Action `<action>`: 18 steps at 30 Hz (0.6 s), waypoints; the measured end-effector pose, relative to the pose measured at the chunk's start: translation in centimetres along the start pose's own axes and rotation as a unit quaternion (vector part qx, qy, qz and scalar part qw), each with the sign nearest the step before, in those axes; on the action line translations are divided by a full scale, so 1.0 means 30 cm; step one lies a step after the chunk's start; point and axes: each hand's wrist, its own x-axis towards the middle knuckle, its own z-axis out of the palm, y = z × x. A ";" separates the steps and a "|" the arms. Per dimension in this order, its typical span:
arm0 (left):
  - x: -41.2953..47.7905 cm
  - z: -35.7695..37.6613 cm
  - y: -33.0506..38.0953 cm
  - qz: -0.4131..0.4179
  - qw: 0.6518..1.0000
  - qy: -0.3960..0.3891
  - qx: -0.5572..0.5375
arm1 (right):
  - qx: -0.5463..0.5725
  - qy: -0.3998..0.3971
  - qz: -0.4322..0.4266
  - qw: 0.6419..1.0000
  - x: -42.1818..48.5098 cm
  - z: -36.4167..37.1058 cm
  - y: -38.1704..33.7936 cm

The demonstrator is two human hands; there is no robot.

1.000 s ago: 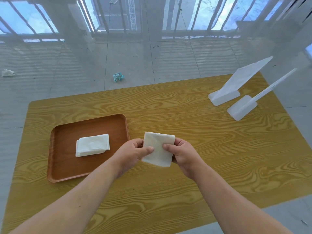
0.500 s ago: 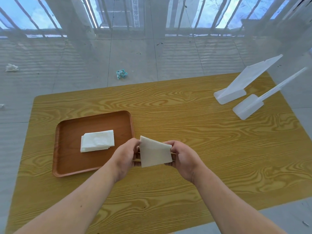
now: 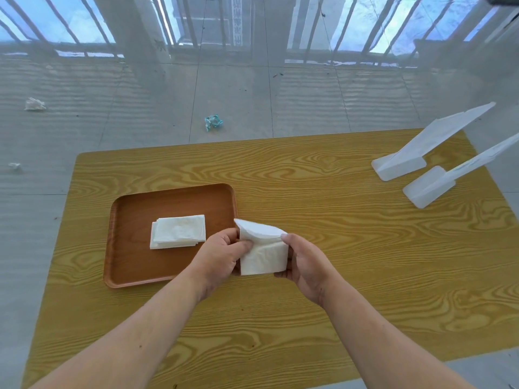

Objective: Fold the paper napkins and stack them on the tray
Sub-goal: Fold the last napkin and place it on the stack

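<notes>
Mid-fold, just right of centre frame: a white napkin (image 3: pixel 264 255) held in the air above the bench (image 3: pixel 351 248), top edge curling over toward the viewer. Left hand (image 3: pixel 222 255) closed on the napkin's left edge, thumb on the front face; right hand (image 3: pixel 304 261) closed on the right edge, fingertip (image 3: pixel 284 237) at the top corner. Both grips light pinches, nothing else held. Left of centre, a brown tray (image 3: pixel 126 265) with a small stack of folded napkins (image 3: pixel 178 231) already on it, just beside the left hand.

Likely risks: uneven pull from the two pinches, giving a skewed crease or a tear in the thin paper; the unpressed fold springing open once released; a careless placement nudging the stack askew or landing half off it.
</notes>
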 end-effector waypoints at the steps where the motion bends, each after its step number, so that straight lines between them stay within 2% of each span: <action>1: -0.003 -0.012 0.003 -0.003 1.000 0.000 0.009 | 0.010 -0.002 0.000 1.000 0.007 0.013 -0.004; 5: -0.008 -0.057 0.008 -0.019 1.000 -0.005 0.012 | 0.037 -0.003 0.008 0.999 0.030 0.071 -0.025; 9: -0.013 -0.097 0.012 -0.015 1.000 -0.013 0.022 | 0.002 0.003 -0.008 1.000 0.048 0.114 -0.041; 13: -0.021 -0.130 0.022 -0.031 0.999 -0.025 0.029 | -0.012 -0.025 -0.017 0.999 0.056 0.129 -0.042; 18: -0.010 -0.132 0.011 -0.012 1.000 0.012 0.017 | -0.004 -0.039 0.001 0.999 0.043 0.133 -0.040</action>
